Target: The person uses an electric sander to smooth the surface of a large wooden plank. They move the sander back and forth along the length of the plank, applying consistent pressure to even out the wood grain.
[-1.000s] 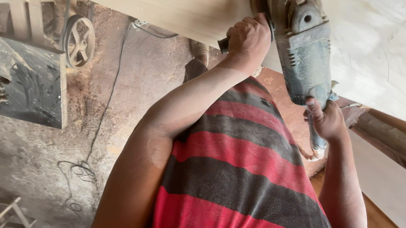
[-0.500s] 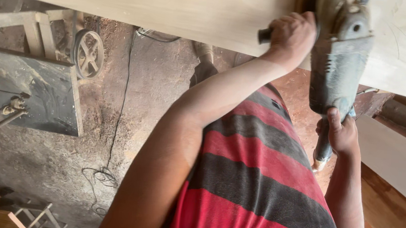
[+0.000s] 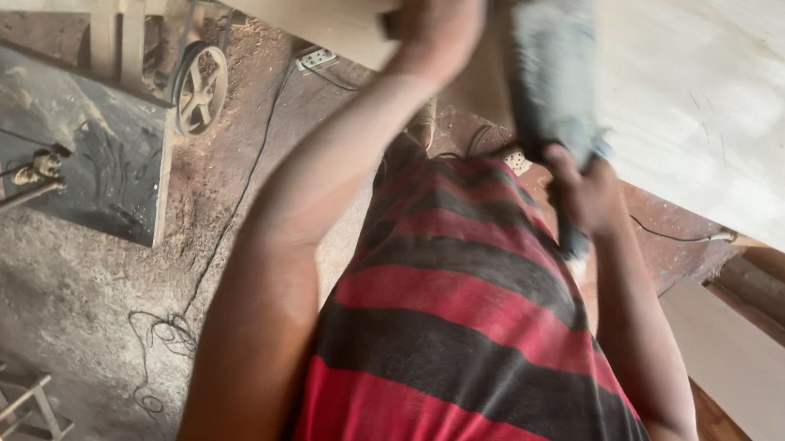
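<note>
Gripping a grey power tool (image 3: 550,62) with both hands over a pale wooden board (image 3: 734,111).

Left hand (image 3: 443,17) fingers curl tight round the side handle; right hand (image 3: 585,192) fingers wrap the rear grip, the tool pressed on the board near its edge. Motion blur hides the head. A cord (image 3: 214,250) trails across the dusty floor (image 3: 47,272); judging by this, snagging it or tipping off the edge could jerk the tool.

Both arms reach far forward, the left hand (image 3: 443,17) fisted closed at the far end, the right hand (image 3: 585,192) nearer, curled shut, wrist bent.
</note>
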